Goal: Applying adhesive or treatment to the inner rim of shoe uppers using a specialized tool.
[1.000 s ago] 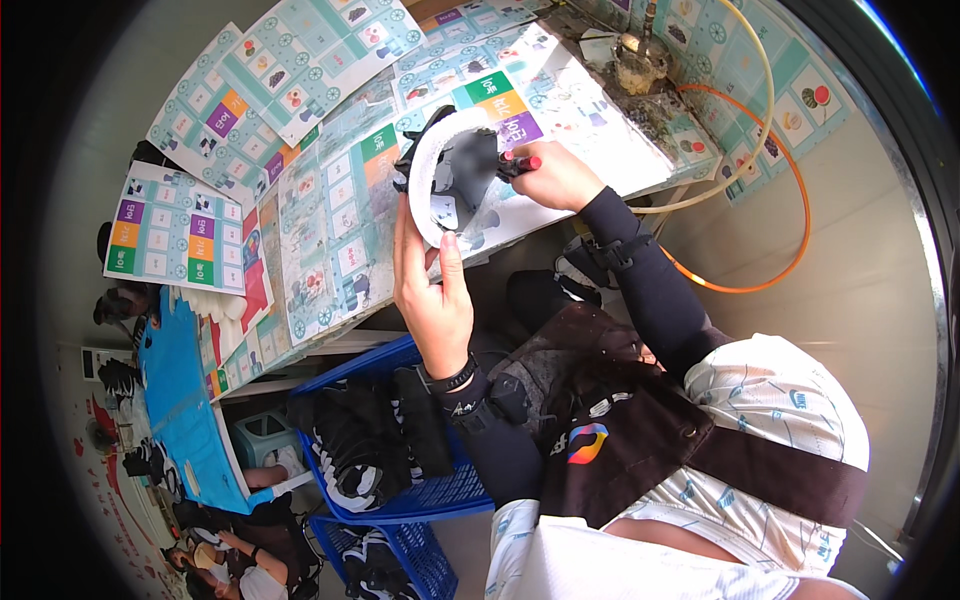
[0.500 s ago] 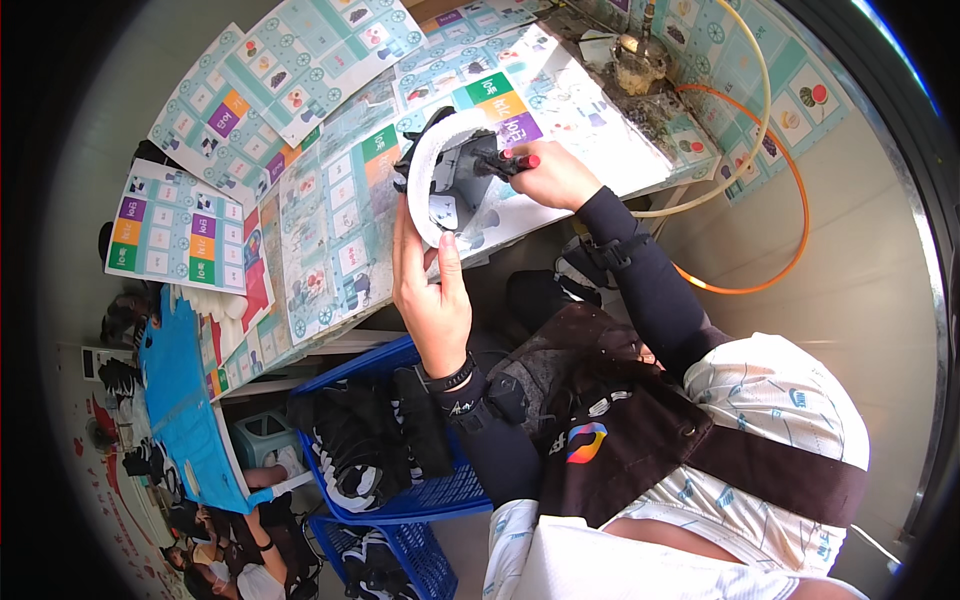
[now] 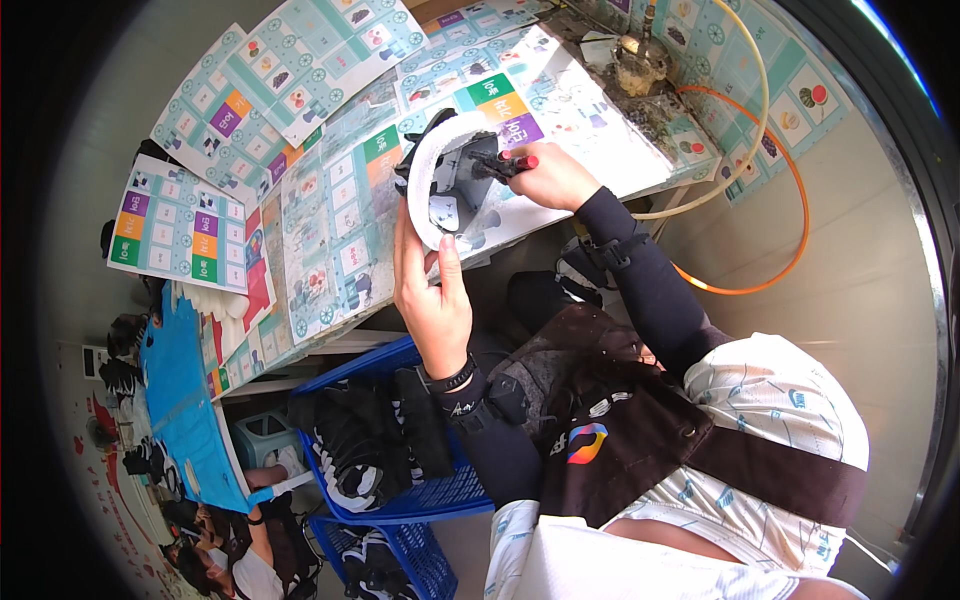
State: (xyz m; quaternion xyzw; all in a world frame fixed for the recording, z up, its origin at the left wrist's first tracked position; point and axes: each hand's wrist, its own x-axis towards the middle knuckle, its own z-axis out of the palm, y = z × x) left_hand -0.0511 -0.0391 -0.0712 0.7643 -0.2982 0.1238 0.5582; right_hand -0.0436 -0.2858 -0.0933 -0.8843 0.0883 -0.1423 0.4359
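Observation:
My left hand (image 3: 432,305) holds a shoe (image 3: 424,178) tilted up over the table, fingers along its outer side and thumb on its near end. A thick white sole edge curves round the shoe, with dark and grey parts inside the curve. In my right hand (image 3: 556,180) is a brush-like tool (image 3: 490,165) with a red handle and a dark, clotted head. That head is at the open inner side of the shoe; whether it touches the surface I cannot tell. My right fingers are closed round the handle.
Printed sheets (image 3: 345,200) cover the table, with loose sheets at its left. A crusted pot (image 3: 640,65) stands at the back right near an orange hose (image 3: 800,235). Below are blue baskets (image 3: 440,500) of dark shoes. A co-worker (image 3: 255,570) sits at the lower left.
My hands, the shoe and the tool stay almost in place. At the lower left the co-worker's head and arm have shifted.

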